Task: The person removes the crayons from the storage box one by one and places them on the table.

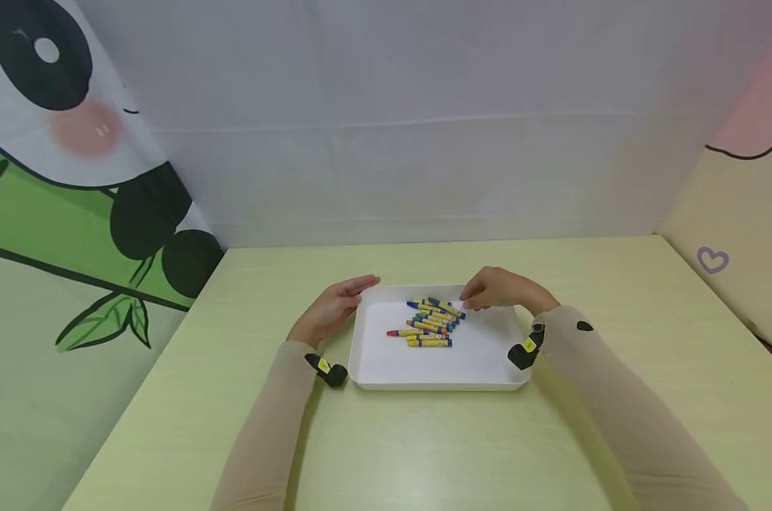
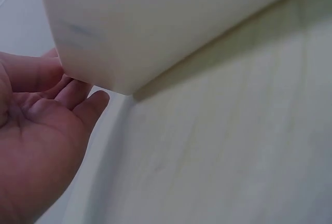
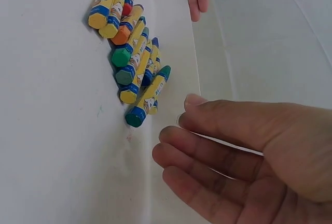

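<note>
A shallow white tray [image 1: 488,355] lies on the table and holds several crayons [image 1: 431,343] in yellow-and-blue wrappers, bunched left of its middle. My left hand [image 1: 327,311] is at the tray's far left corner, its fingers stretched along the outside; in the left wrist view its fingers [image 2: 93,107] touch the tray's wall [image 2: 129,32]. My right hand [image 1: 497,289] hovers at the far rim beside a dark green crayon [image 3: 150,97]. The right wrist view shows that hand's fingers loosely bent, with nothing between them and a small gap to that crayon.
The tray stands on a pale yellow-green table [image 1: 386,440]. A white cloth wall [image 1: 424,177] rises behind it. Printed panels flank the table, with a cartoon figure [image 1: 86,142] on the left and a purple heart [image 1: 713,260] on the right.
</note>
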`<state>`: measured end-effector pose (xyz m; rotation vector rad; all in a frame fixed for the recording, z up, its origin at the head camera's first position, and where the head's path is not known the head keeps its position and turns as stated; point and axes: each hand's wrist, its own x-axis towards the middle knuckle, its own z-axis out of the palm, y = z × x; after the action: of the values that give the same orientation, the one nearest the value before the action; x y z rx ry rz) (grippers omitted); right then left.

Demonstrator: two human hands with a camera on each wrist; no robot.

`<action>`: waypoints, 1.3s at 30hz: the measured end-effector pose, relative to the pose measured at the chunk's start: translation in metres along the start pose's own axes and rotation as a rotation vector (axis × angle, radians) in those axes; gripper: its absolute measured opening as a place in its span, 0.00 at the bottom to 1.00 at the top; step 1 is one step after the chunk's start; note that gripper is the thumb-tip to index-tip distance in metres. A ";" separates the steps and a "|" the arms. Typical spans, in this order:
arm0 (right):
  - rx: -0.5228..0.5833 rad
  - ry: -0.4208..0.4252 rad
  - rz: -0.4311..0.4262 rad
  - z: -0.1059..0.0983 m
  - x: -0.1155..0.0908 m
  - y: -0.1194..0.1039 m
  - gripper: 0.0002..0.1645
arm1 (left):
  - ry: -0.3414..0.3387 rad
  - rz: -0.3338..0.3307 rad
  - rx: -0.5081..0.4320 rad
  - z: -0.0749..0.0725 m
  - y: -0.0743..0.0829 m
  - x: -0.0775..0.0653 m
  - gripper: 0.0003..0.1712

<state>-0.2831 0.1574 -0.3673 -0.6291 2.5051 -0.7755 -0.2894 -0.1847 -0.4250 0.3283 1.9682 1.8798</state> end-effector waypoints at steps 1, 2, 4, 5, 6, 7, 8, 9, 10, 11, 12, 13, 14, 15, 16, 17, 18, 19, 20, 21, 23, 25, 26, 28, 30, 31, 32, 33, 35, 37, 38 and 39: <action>-0.002 -0.001 0.002 0.001 0.001 0.000 0.19 | 0.000 -0.002 -0.002 0.000 0.000 0.000 0.28; -0.003 -0.001 0.011 0.001 0.001 0.000 0.19 | 0.000 -0.005 -0.005 -0.001 -0.001 0.000 0.28; -0.007 -0.002 0.019 0.002 0.002 0.000 0.18 | -0.003 -0.007 -0.005 -0.001 -0.001 0.000 0.29; -0.009 -0.003 0.022 0.002 0.003 0.000 0.18 | -0.005 -0.008 -0.005 -0.001 -0.001 0.000 0.29; -0.011 -0.006 0.029 0.002 0.003 0.000 0.18 | -0.008 -0.008 -0.003 -0.001 -0.001 0.000 0.29; -0.016 -0.007 0.032 0.003 0.004 0.000 0.17 | -0.008 -0.010 0.001 -0.001 -0.001 0.000 0.29; -0.017 -0.009 0.039 0.004 0.005 0.000 0.17 | -0.010 -0.011 0.006 -0.001 -0.001 0.000 0.29; -0.020 -0.013 0.038 0.004 0.006 0.000 0.17 | -0.012 -0.012 0.010 -0.001 -0.001 -0.001 0.29; -0.022 -0.014 0.040 0.005 0.007 0.000 0.17 | -0.010 -0.016 0.013 -0.001 -0.001 -0.001 0.29; -0.024 -0.015 0.040 0.006 0.009 0.001 0.16 | -0.005 -0.020 0.015 -0.002 -0.002 -0.001 0.29; -0.023 -0.015 0.041 0.007 0.010 0.001 0.16 | -0.002 -0.024 0.018 -0.002 -0.002 -0.001 0.29; -0.022 -0.015 0.040 0.009 0.011 0.001 0.16 | 0.001 -0.028 0.020 -0.002 -0.003 -0.001 0.29; -0.020 -0.015 0.041 0.010 0.012 0.001 0.15 | 0.002 -0.030 0.020 -0.003 -0.003 -0.001 0.29; -0.021 -0.017 0.034 0.010 0.012 0.002 0.15 | 0.005 -0.034 0.020 -0.003 -0.003 -0.001 0.29; -0.022 -0.015 0.034 0.011 0.013 0.002 0.15 | 0.009 -0.038 0.019 -0.003 -0.003 -0.001 0.29; -0.020 -0.016 0.031 0.012 0.013 0.002 0.15 | 0.006 -0.038 0.019 -0.003 -0.003 -0.001 0.29; -0.019 -0.015 0.031 0.013 0.013 0.003 0.15 | 0.003 -0.037 0.021 -0.003 -0.002 -0.001 0.29; -0.021 -0.014 0.030 0.013 0.013 0.003 0.15 | 0.001 -0.036 0.024 -0.003 -0.001 -0.001 0.29; -0.020 -0.012 0.030 0.014 0.012 0.003 0.14 | 0.000 -0.036 0.028 -0.002 -0.001 0.000 0.29; -0.019 -0.009 0.028 0.014 0.012 0.003 0.14 | -0.001 -0.037 0.034 -0.002 0.000 0.000 0.29; -0.016 -0.001 0.033 0.015 0.012 0.002 0.13 | 0.000 -0.042 0.042 -0.001 0.002 0.001 0.29; -0.010 0.007 0.038 0.017 0.012 0.002 0.13 | 0.006 -0.051 0.048 0.000 0.003 0.001 0.29; -0.005 0.010 0.040 0.018 0.012 0.002 0.12 | 0.005 -0.052 0.050 0.000 0.004 0.001 0.29; -0.005 0.019 0.043 0.019 0.013 0.003 0.12 | 0.010 -0.061 0.045 0.000 0.004 0.001 0.29; -0.004 0.029 0.046 0.021 0.015 0.005 0.12 | 0.011 -0.065 0.043 0.000 0.005 0.001 0.29; -0.008 0.035 0.047 0.022 0.016 0.006 0.12 | 0.010 -0.065 0.044 0.000 0.005 0.001 0.29; -0.012 0.039 0.045 0.022 0.017 0.007 0.12 | 0.009 -0.064 0.044 0.000 0.005 0.001 0.29; -0.015 0.043 0.045 0.023 0.018 0.007 0.12 | 0.012 -0.068 0.043 0.001 0.005 0.001 0.29; -0.016 0.046 0.040 0.023 0.018 0.008 0.11 | 0.010 -0.066 0.047 0.000 0.005 0.001 0.29; -0.011 0.044 0.037 0.023 0.018 0.008 0.11 | 0.009 -0.067 0.048 0.000 0.005 0.001 0.29; -0.009 0.042 0.029 0.023 0.017 0.008 0.10 | 0.010 -0.068 0.048 0.000 0.005 0.001 0.29; -0.007 0.038 0.025 0.022 0.017 0.007 0.10 | 0.010 -0.069 0.051 0.000 0.005 0.001 0.29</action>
<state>-0.2867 0.1447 -0.3925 -0.5901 2.5466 -0.7767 -0.2912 -0.1837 -0.4207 0.2622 2.0102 1.7947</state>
